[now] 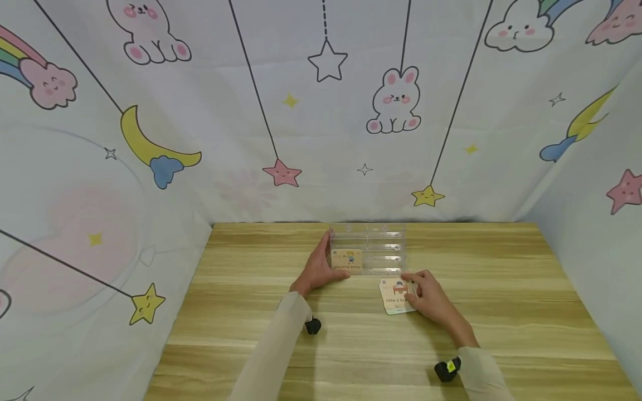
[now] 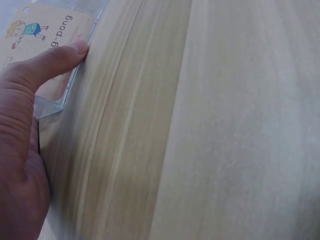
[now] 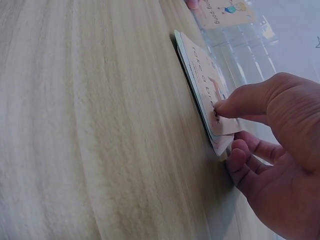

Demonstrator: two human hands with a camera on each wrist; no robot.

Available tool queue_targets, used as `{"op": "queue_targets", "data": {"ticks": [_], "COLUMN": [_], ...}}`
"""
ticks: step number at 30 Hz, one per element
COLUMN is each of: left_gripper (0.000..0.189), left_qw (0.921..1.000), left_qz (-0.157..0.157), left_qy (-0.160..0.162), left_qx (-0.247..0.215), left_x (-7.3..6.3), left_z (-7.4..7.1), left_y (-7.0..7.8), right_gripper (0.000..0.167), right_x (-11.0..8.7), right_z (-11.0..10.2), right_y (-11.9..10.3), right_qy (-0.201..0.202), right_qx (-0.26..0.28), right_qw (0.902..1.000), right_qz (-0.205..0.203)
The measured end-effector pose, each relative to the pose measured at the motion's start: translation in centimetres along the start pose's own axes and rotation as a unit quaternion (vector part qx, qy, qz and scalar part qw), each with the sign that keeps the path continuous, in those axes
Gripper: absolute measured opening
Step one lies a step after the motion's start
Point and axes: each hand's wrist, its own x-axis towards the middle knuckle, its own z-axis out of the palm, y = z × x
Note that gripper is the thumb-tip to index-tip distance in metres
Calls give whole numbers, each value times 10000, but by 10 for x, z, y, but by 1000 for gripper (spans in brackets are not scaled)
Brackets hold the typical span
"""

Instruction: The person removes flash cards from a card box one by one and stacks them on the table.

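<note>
A clear plastic card holder [image 1: 383, 249] with stepped compartments stands at the back of the table. One card, lettered "ping-pong" [image 1: 346, 259], sits in its lower left compartment. My left hand [image 1: 318, 268] holds the holder at its left side, with the thumb [image 2: 55, 59] lying over the front edge. In front of the holder lies a small stack of cards, the top one a "take a break" card [image 3: 200, 70]. My right hand [image 1: 432, 298] pinches that top card at its right side, thumb [image 3: 245, 100] above and fingers at its edge. The card's near corner stands slightly off the stack.
The wood-grain table [image 1: 241, 323] reaches to a white cloth wall [image 1: 331, 128] printed with stars, a rabbit and a moon. Similar cloth hangs on the left and right sides. Black wrist cameras [image 1: 313, 326] sit at both sleeves.
</note>
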Motion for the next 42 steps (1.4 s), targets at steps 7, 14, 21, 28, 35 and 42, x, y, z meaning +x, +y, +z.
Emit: {"op": "queue_targets", "data": {"ticks": [7, 14, 21, 28, 35, 42], "left_gripper": [133, 133, 133, 132, 133, 131], "left_qw": [10000, 10000, 10000, 10000, 9999, 10000], "left_qz": [-2, 70, 26, 42, 40, 63], "left_qy": [9, 26, 4, -24, -9, 6], "left_qx": [26, 29, 57, 87, 95, 51], "left_x": [1, 1, 0, -2, -1, -1], "left_z": [1, 0, -1, -1, -1, 0], "left_y": [-1, 1, 5, 7, 5, 3], "right_gripper": [43, 42, 43, 35, 34, 36], "right_x": [1, 2, 2, 2, 9, 23], "right_z": [-2, -4, -6, -9, -15, -14], "right_y": [-1, -6, -5, -7, -21, -41], "right_qy": [-12, -91, -116, 50, 172, 192], "right_qx": [-12, 77, 4, -285, -229, 3], "right_qw": [10000, 9999, 9999, 9994, 9991, 9968], "right_qz": [-50, 60, 42, -175, -304, -776]}}
